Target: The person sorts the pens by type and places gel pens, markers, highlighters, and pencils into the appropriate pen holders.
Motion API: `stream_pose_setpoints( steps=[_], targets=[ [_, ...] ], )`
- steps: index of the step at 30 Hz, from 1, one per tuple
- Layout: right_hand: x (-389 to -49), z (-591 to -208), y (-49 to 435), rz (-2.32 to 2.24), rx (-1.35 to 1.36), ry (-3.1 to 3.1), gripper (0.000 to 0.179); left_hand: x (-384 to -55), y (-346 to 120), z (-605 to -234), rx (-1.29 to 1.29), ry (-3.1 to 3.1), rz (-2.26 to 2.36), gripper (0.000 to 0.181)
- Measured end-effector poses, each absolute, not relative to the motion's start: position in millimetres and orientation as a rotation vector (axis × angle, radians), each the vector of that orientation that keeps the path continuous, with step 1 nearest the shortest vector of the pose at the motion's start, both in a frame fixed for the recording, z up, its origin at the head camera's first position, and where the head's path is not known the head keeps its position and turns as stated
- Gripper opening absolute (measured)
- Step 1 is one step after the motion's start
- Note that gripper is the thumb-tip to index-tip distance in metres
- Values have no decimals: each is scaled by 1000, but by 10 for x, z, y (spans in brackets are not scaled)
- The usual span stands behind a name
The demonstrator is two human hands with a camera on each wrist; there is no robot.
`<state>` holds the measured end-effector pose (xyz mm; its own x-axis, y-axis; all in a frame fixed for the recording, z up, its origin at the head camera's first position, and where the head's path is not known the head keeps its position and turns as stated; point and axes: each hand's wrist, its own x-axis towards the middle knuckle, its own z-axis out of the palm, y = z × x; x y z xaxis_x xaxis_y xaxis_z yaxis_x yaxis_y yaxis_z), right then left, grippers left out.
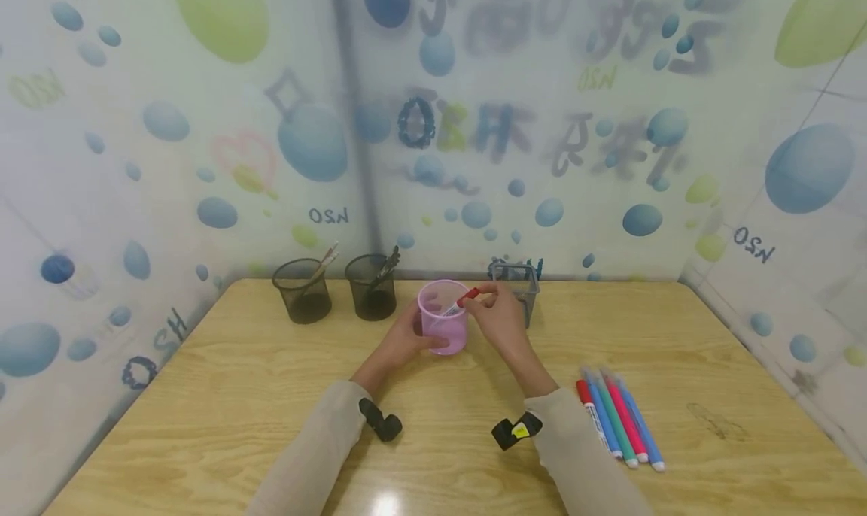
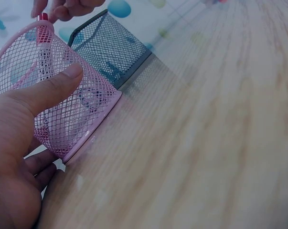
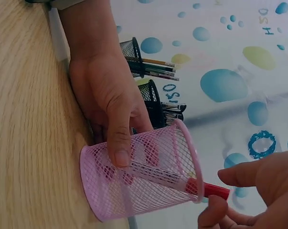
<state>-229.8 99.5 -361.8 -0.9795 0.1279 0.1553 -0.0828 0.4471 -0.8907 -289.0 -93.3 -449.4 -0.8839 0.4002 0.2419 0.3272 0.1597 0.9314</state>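
Note:
My left hand [image 1: 406, 335] grips a pink mesh pen cup [image 2: 89, 105] from its left side, the thumb across the near wall and the other fingers behind it. The cup stands upright on the table. Inside it leans a whiteboard marker [image 3: 158, 174], white with a red cap, its capped end rising past the rim. At that red cap is my right hand [image 1: 500, 317], thumb and fingertips on either side of it. Through the mesh, the marker's white barrel shows in both wrist views.
Two black mesh cups [image 1: 302, 294] with pencils and dark-handled tools stand at the back left. Behind my right hand is a grey mesh holder [image 1: 518, 279]. Several markers [image 1: 619, 418] lie on the wooden table [image 1: 271, 403] at right. A patterned wall [image 1: 474, 87] rises behind.

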Motion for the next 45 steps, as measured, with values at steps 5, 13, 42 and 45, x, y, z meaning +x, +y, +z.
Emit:
stream_pose_setpoints(
  steps=[5, 13, 42, 45],
  targets=[
    [-2152, -3569, 1127, 1551, 29, -2540, 50, -2883, -925, -4497, 760, 2393, 1848, 84],
    [-1951, -3498, 1281, 1414, 155, -2603, 41, -2885, -922, -4497, 788, 2377, 1864, 84],
    [-1241, -3797, 2252, 1017, 272, -2890, 23, -2724, -936, -4264, 818, 2294, 1837, 83],
    [-1219, -3822, 2305, 1014, 277, -2932, 25, -2713, -941, -4257, 820, 2301, 1837, 82]
  ],
)
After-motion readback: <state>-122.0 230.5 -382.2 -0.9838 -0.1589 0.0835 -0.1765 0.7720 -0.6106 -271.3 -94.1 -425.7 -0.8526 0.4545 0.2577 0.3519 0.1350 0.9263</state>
